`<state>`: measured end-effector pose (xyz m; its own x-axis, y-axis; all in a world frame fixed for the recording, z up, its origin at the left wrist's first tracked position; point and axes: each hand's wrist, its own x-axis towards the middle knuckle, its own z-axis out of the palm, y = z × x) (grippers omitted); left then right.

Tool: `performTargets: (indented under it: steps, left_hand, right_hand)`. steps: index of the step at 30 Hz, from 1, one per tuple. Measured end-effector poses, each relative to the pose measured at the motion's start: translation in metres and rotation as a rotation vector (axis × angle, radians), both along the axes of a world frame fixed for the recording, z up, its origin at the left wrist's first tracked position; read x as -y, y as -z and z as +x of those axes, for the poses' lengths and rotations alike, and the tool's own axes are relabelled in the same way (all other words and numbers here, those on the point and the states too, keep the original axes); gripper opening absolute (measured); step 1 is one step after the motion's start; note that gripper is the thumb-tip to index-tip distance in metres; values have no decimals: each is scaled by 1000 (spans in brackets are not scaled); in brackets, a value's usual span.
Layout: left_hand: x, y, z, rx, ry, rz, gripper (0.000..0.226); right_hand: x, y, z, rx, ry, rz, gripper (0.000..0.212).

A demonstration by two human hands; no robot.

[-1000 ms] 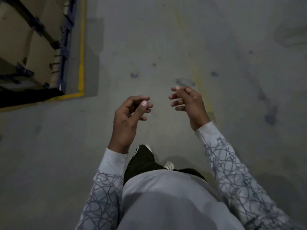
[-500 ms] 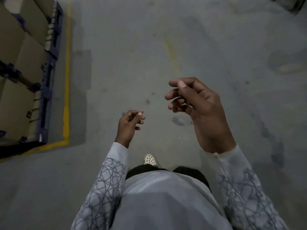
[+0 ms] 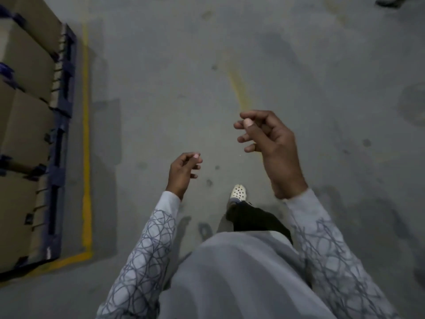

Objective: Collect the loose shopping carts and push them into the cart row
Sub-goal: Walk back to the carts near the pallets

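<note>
No shopping cart shows in this view. My left hand (image 3: 182, 172) hangs in front of my waist with its fingers loosely curled and nothing in it. My right hand (image 3: 270, 147) is raised a little higher and to the right, fingers also loosely curled, holding nothing. Both hands hover over bare grey concrete floor (image 3: 172, 88). One white perforated shoe (image 3: 239, 192) steps forward between them.
A blue pallet (image 3: 61, 143) loaded with cardboard boxes (image 3: 20, 125) stands along the left, bordered by a yellow floor line (image 3: 87, 143). A faint yellow streak (image 3: 238, 85) marks the floor ahead. A dark object (image 3: 391, 1) sits at the top right corner.
The view has moved forward along the floor and the pallet has slid closer on the left. My right hand has risen; my left hand has dropped lower. A different foot leads.
</note>
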<state>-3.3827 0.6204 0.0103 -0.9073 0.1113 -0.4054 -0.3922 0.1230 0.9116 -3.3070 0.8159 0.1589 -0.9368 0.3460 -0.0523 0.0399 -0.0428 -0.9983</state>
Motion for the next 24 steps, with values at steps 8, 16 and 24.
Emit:
performTargets:
  steps: [8,16,24]
  left_hand:
    - [-58,-105,-206,-246,-144,36,18]
    - [-64,-149,-397,-469,-215,75,22]
    - [-61,-183,-657,-614,-190,130,26]
  right_hand:
    - [-60,90,-261,358,-158,-22,12]
    - [-83,213,-432,678,-246,42,12]
    - [-98,250,-675,858,-174,34,12]
